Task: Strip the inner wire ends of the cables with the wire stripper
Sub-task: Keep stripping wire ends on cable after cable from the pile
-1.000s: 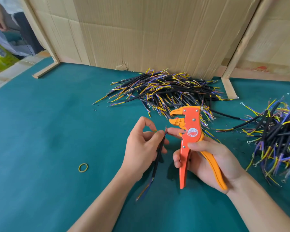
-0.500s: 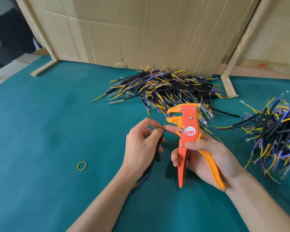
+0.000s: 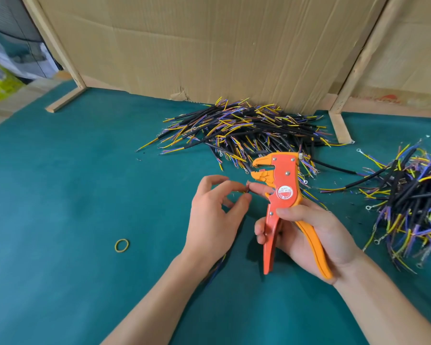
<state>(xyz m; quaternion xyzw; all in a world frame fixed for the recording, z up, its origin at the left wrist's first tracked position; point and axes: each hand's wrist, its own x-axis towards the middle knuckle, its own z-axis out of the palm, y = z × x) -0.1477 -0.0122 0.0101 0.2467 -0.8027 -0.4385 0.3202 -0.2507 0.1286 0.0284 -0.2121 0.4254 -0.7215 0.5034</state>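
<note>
While hands work, cable piles [image 3: 246, 130] behind, rubber band [image 3: 121, 245] left.

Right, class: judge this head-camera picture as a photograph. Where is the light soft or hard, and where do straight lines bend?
Head view: light is soft and even, with only faint shadows under the left hand and the wire stripper; no glare on the green mat. Wide-angle distortion tilts and slightly bows the wooden frame posts. The cable pile looks sharp.

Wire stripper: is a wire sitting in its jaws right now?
No, the wire stripper jaws stand open with nothing between them; the wire end sits below them.
</note>
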